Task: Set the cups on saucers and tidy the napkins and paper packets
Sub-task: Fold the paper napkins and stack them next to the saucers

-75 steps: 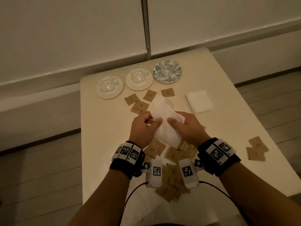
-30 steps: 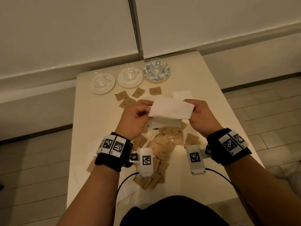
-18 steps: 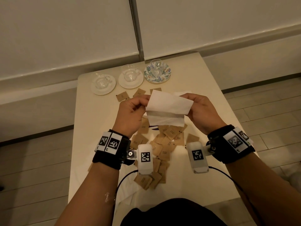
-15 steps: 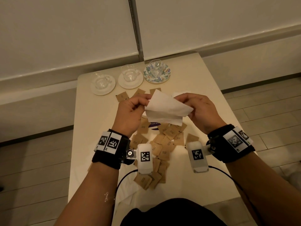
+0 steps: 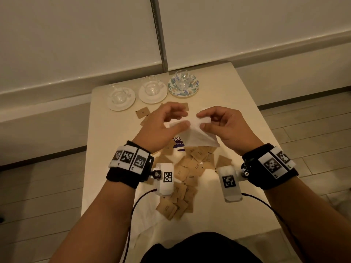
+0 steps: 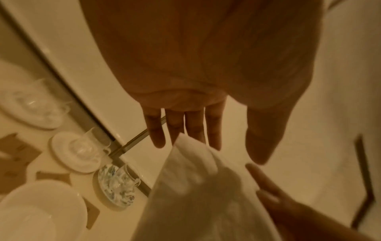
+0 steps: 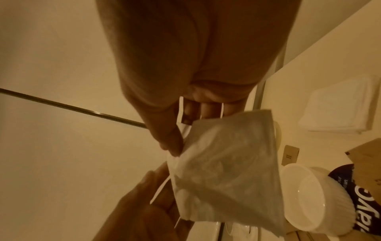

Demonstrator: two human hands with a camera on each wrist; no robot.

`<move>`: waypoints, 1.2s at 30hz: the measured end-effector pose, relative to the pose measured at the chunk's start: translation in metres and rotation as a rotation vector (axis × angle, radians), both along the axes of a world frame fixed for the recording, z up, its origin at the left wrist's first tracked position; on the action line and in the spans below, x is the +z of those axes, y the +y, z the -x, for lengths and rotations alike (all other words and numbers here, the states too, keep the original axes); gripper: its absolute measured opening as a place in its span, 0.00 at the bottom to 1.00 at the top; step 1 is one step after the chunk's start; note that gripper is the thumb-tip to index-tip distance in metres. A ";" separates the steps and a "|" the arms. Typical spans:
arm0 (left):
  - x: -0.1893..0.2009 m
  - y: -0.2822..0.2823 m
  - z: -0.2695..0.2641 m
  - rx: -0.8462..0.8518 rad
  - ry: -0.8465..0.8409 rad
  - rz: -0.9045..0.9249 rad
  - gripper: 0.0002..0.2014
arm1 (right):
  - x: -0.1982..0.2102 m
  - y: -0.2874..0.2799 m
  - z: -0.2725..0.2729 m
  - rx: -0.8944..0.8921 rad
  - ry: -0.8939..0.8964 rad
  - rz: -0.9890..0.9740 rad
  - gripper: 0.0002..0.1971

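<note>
While both hands are working above the middle of the cream table (image 5: 106, 133), the right hand (image 5: 226, 126) is pinching the top corner of a folded white napkin (image 5: 197, 135) between thumb and fingers, clamped on it. Left hand (image 5: 161, 128) is sitting just beside that corner with fingers straight and relaxed, thumb against the near edge, not gripping; the left wrist view is showing the fingers (image 6: 193, 128) spread and straight over the napkin's tip. Napkin is hanging in the air, long axis running from the pinched corner down and toward the person, loose corner pointing at the right wrist. Under it, a purple packet (image 5: 177, 143) is showing partial white print: "Clean" in the head view, "ayC" in the right wrist view; rest is hidden. Brown paper packets (image 5: 191, 168) are lying scattered below the hands, each carrying small dark print too small to read. Three glass cups are standing on saucers at the far edge: two white saucers (image 5: 121, 99) (image 5: 152, 93) and one floral saucer (image 5: 183, 86). A stack of folded white napkins (image 7: 342, 104) is lying further right on the table.
</note>
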State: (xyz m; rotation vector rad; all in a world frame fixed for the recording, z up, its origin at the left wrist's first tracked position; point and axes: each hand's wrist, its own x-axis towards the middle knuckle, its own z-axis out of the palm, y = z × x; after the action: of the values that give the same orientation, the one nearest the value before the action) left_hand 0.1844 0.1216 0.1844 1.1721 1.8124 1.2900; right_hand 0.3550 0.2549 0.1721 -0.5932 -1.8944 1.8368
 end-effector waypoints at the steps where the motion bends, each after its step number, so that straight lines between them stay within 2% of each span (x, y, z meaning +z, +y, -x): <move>1: 0.000 0.003 -0.001 -0.061 0.099 0.066 0.13 | 0.000 -0.001 0.001 0.021 0.004 -0.006 0.13; 4: 0.001 0.010 -0.005 -0.105 0.182 0.165 0.07 | 0.001 0.000 0.001 0.047 -0.010 -0.010 0.16; 8: -0.004 0.013 -0.005 -0.063 0.141 0.118 0.03 | -0.004 0.004 0.006 0.073 -0.126 -0.090 0.21; 13: -0.021 0.007 -0.005 0.091 -0.047 0.029 0.05 | -0.018 0.012 0.007 0.068 -0.248 -0.136 0.04; 16: -0.031 -0.001 -0.001 0.180 -0.099 0.006 0.05 | -0.028 0.016 0.004 0.042 -0.282 -0.123 0.02; 20: -0.038 -0.005 -0.001 0.118 0.010 0.080 0.06 | -0.032 0.013 0.007 0.074 -0.311 -0.154 0.05; 23: -0.037 -0.003 -0.002 0.051 0.111 0.162 0.08 | -0.030 0.010 0.012 0.090 -0.319 -0.277 0.16; 24: -0.036 -0.002 -0.004 0.019 0.131 0.181 0.10 | -0.028 0.008 0.015 0.073 -0.294 -0.295 0.15; 26: -0.034 -0.002 -0.006 -0.034 0.159 0.213 0.11 | -0.025 0.006 0.019 0.049 -0.246 -0.285 0.06; 27: -0.033 -0.002 -0.007 -0.048 0.160 0.222 0.11 | -0.025 0.006 0.019 0.044 -0.241 -0.280 0.04; 32: -0.035 -0.009 -0.003 -0.070 0.101 0.233 0.10 | -0.031 0.013 0.015 0.027 -0.257 -0.239 0.06; 36: -0.042 -0.012 0.003 0.023 -0.020 0.148 0.07 | -0.045 0.012 0.011 0.118 -0.336 -0.099 0.11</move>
State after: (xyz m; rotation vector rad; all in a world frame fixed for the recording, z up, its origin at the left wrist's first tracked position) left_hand 0.1811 0.1101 0.1428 1.0577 1.8765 1.1547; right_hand 0.3439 0.2669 0.1274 -0.8139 -2.2662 1.7896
